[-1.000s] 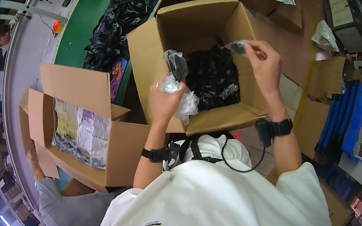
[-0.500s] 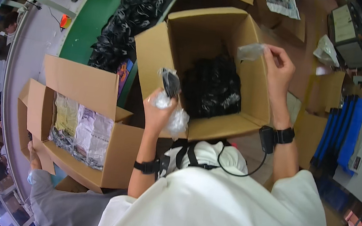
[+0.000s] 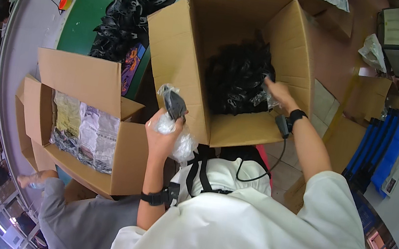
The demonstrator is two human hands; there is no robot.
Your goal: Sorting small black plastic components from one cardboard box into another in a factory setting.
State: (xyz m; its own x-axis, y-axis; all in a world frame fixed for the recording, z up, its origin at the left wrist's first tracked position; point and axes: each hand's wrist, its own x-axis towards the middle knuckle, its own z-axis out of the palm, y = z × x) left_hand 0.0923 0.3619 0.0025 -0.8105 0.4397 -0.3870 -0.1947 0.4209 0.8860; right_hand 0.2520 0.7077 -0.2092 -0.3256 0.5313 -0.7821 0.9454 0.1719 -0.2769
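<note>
My left hand [image 3: 161,131] is closed around a crumpled bunch of clear plastic bags [image 3: 183,147] and a dark item in a clear bag [image 3: 174,103], which sticks up above the fingers. My right hand [image 3: 281,94] reaches inside a large open cardboard box [image 3: 234,135], its fingertips at the right side of a heap of black plastic-looking pieces [image 3: 232,80]. Those fingertips are blurred and partly lost against the black, so their grip is unclear. Some clear plastic [image 3: 264,99] shows just below that hand.
More black pieces [image 3: 131,11] cover part of the green table [image 3: 85,17]. At left stands another open carton [image 3: 134,161] with packaged contents. A person in grey [image 3: 86,226] is beside me at lower left. Blue-and-black folders or panels [image 3: 378,151] stand at right.
My right hand has moved from above the box's right edge, where it pinched a clear plastic bag, down into the box. My left hand keeps its bundle. The view has shifted.
</note>
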